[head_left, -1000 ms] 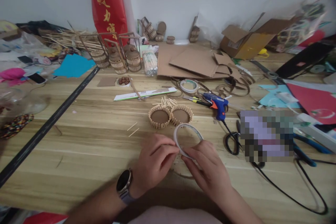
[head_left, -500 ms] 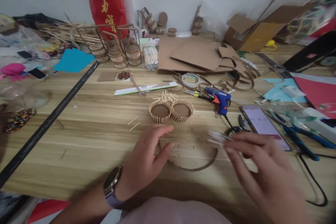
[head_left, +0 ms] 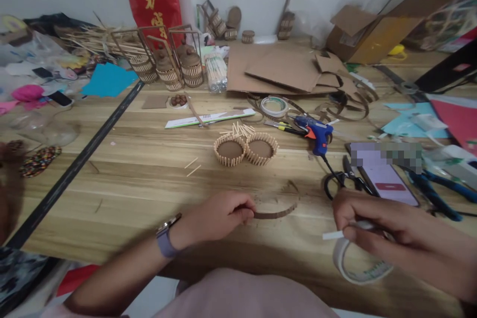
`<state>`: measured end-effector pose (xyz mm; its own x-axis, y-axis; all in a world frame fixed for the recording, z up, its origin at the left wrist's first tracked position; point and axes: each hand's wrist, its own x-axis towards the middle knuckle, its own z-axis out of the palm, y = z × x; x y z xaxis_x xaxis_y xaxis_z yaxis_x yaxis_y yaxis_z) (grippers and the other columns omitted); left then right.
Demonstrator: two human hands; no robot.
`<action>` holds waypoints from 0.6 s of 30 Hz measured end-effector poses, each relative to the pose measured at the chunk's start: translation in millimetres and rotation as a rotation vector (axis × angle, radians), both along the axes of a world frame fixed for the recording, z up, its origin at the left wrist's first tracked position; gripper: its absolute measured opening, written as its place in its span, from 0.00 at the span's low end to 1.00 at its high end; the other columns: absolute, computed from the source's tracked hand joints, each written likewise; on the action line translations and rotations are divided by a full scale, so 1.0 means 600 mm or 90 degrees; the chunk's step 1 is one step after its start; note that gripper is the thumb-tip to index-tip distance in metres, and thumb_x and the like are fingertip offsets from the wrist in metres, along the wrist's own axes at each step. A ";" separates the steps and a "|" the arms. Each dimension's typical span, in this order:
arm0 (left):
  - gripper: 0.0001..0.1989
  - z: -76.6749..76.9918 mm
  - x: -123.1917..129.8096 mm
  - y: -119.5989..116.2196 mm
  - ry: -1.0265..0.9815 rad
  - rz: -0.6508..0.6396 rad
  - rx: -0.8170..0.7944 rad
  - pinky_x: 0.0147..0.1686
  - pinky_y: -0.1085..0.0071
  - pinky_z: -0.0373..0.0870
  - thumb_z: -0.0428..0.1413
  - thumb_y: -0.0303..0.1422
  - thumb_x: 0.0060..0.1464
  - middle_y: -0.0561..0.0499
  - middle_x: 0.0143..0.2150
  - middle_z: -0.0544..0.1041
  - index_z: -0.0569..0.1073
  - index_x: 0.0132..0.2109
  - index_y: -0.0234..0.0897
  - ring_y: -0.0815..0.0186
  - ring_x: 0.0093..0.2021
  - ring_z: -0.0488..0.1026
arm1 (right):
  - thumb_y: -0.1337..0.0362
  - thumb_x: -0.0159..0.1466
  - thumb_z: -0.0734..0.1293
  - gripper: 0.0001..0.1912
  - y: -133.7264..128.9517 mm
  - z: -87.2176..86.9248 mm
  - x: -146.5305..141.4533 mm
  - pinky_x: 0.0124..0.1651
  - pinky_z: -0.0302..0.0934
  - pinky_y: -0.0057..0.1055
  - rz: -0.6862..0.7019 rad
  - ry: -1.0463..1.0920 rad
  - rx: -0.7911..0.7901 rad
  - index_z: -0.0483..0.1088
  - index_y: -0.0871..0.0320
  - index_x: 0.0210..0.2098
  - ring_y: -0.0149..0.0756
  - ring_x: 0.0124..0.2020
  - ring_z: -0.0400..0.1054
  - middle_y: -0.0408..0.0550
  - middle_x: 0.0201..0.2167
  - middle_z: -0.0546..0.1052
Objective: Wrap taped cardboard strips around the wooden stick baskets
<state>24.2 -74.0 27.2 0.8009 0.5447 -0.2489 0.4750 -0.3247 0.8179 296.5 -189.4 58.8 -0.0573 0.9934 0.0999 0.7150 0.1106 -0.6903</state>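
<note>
My left hand (head_left: pixel 223 213), with a watch on its wrist, pinches one end of a curved brown cardboard strip (head_left: pixel 276 214) just above the table. At the right, my right hand (head_left: pixel 372 221) is closed on a roll of white tape (head_left: pixel 345 263); a short white tape end sticks out leftward from the fingertips. Beyond my left hand two round cardboard pieces ringed with short sticks, the left ring (head_left: pixel 230 151) and the right ring (head_left: pixel 261 149), stand side by side. Loose sticks (head_left: pixel 238 130) lie behind them, and two more sticks lie to their left.
A blue glue gun (head_left: pixel 316 134), black scissors (head_left: pixel 348 176), a phone (head_left: pixel 387 179) and blue-handled pliers (head_left: pixel 436 194) lie at the right. Cardboard sheets (head_left: pixel 276 67) and small lidded baskets (head_left: pixel 192 67) are at the back. Another tape roll (head_left: pixel 275 106) lies behind the rings.
My left hand has closed on the cardboard strip, which has lifted and straightened somewhat. My right hand now holds the tape roll nearer the front edge; the blurred item at its fingertips no longer shows.
</note>
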 end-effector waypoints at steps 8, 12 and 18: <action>0.09 0.007 0.004 0.007 -0.016 -0.010 -0.077 0.32 0.74 0.64 0.50 0.28 0.60 0.55 0.33 0.79 0.75 0.40 0.38 0.69 0.32 0.72 | 0.68 0.62 0.62 0.08 0.074 0.054 -0.009 0.37 0.70 0.32 0.314 0.014 -0.148 0.70 0.51 0.30 0.38 0.38 0.75 0.45 0.36 0.78; 0.08 0.010 -0.004 0.006 -0.039 0.001 -0.074 0.34 0.74 0.66 0.50 0.28 0.60 0.55 0.34 0.79 0.74 0.41 0.38 0.68 0.34 0.73 | 0.74 0.56 0.63 0.11 0.085 0.051 -0.020 0.31 0.67 0.27 0.363 0.016 -0.218 0.72 0.51 0.30 0.33 0.30 0.73 0.41 0.29 0.77; 0.11 -0.014 -0.013 -0.010 -0.002 0.045 0.085 0.40 0.70 0.68 0.47 0.24 0.62 0.53 0.39 0.78 0.72 0.43 0.39 0.65 0.39 0.74 | 0.70 0.58 0.64 0.07 0.080 0.018 0.031 0.27 0.62 0.25 0.316 -0.022 -0.328 0.72 0.52 0.28 0.32 0.26 0.70 0.41 0.25 0.75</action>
